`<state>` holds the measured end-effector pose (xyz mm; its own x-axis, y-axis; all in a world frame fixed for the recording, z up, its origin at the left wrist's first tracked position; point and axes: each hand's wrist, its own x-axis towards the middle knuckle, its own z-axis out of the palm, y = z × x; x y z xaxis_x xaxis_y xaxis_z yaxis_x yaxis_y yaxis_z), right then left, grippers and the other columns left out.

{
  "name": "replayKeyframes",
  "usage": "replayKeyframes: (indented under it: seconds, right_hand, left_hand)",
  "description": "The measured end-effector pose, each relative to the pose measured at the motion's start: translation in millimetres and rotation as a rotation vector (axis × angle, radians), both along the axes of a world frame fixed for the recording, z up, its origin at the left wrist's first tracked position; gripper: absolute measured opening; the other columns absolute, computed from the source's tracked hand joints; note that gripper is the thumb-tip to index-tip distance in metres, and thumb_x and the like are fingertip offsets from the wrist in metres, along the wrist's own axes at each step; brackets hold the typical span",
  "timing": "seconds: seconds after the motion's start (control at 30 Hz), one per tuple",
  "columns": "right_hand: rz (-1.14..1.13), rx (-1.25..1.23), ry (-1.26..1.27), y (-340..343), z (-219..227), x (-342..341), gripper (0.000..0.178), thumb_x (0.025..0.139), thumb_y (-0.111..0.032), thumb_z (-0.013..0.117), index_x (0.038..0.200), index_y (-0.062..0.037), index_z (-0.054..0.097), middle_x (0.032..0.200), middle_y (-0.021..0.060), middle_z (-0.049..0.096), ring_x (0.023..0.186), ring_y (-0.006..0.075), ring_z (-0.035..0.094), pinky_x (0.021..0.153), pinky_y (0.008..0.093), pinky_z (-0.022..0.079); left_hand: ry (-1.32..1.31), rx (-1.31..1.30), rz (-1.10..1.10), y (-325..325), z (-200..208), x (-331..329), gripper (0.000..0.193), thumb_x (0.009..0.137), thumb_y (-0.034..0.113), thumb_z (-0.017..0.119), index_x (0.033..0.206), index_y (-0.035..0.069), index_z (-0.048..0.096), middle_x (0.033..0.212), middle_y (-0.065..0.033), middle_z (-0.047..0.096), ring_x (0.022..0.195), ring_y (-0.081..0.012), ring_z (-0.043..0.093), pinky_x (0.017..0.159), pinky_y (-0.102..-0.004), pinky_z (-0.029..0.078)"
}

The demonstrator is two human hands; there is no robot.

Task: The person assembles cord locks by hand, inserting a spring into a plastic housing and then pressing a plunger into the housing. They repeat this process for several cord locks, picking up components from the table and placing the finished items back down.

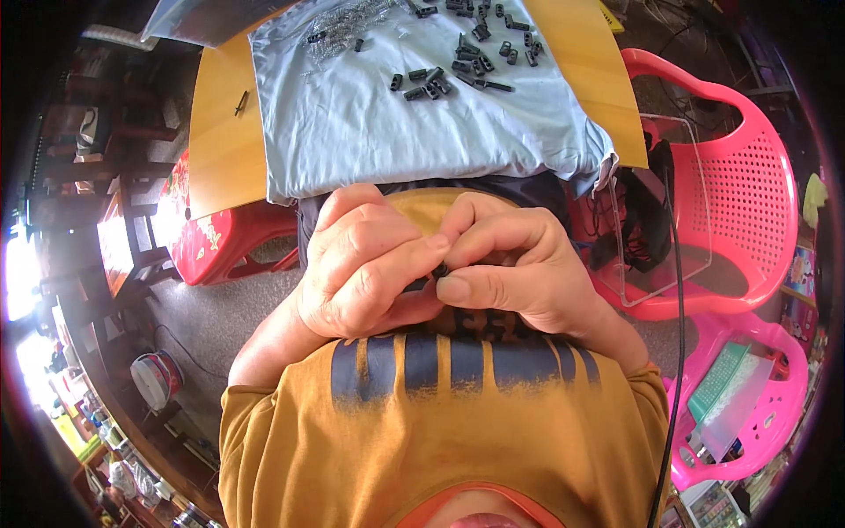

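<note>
Close to my chest, my left hand (365, 268) and my right hand (519, 260) meet fingertip to fingertip. Between them is a small black part (442, 270), mostly covered by my fingers, so its full shape is hidden. Both hands are closed in a pinch around it. Beyond them, a light blue cloth (378, 145) covers the middle of a wooden table. On its far half lie several small black plastic pieces (462, 63), some short and blocky, others long and thin. A heap of small clear or silvery bits (348, 35) lies to their left.
One thin black piece (241, 103) sits on the bare wood of the table (224, 150) at left. A clear bin (207, 22) stands at the far left corner. Red stool (229, 242) left; pink chairs (748, 176) right. A black cable (678, 290) runs down the right.
</note>
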<state>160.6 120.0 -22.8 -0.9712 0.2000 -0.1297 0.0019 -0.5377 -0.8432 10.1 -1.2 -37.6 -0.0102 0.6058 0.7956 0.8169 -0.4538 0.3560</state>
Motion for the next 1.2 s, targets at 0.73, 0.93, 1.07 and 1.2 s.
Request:
replayKeyframes:
  seconds: [0.73, 0.93, 1.07, 1.2]
  right_hand:
    - [-0.086, 0.155, 0.120, -0.1, -9.7, 0.1, 0.007, 0.082, -0.006, 0.073, 0.084, -0.0023, 0.068, 0.089, 0.0003, 0.056, 0.075, 0.0056, 0.049, 0.061, 0.0197, 0.037]
    - [-0.093, 0.038, 0.055, -3.1, -5.1, 1.6, 0.006, 0.082, -0.003, 0.072, 0.086, -0.0018, 0.067, 0.093, 0.0002, 0.056, 0.079, 0.0061, 0.051, 0.066, 0.0199, 0.040]
    - [-0.081, 0.104, 0.033, -2.0, -7.1, 2.7, 0.007, 0.082, -0.002, 0.072, 0.087, -0.0017, 0.068, 0.094, 0.0009, 0.056, 0.082, 0.0062, 0.052, 0.068, 0.0195, 0.041]
    - [-0.104, 0.101, 0.075, -3.7, -8.7, 2.2, 0.007, 0.083, -0.002, 0.072, 0.088, -0.0008, 0.068, 0.097, 0.0014, 0.056, 0.083, 0.0060, 0.053, 0.069, 0.0188, 0.041]
  left_hand:
    - [0.116, -0.068, 0.057, 2.4, 8.4, 0.0, 0.046, 0.063, 0.013, 0.076, 0.106, 0.000, 0.066, 0.087, -0.0039, 0.061, 0.067, -0.0155, 0.060, 0.063, -0.0308, 0.046]
    - [0.177, -0.105, 0.088, -0.8, 11.1, 1.9, 0.040, 0.067, 0.010, 0.075, 0.104, -0.001, 0.066, 0.089, -0.0050, 0.062, 0.067, -0.0156, 0.061, 0.064, -0.0306, 0.047]
    - [0.182, -0.100, 0.074, -1.3, 9.5, 3.0, 0.039, 0.067, 0.008, 0.075, 0.103, -0.002, 0.066, 0.089, -0.0056, 0.062, 0.066, -0.0160, 0.061, 0.065, -0.0315, 0.049]
    - [0.211, -0.051, 0.060, -1.7, 3.1, 3.2, 0.039, 0.066, 0.008, 0.075, 0.103, -0.003, 0.066, 0.089, -0.0059, 0.062, 0.066, -0.0162, 0.060, 0.065, -0.0323, 0.049]
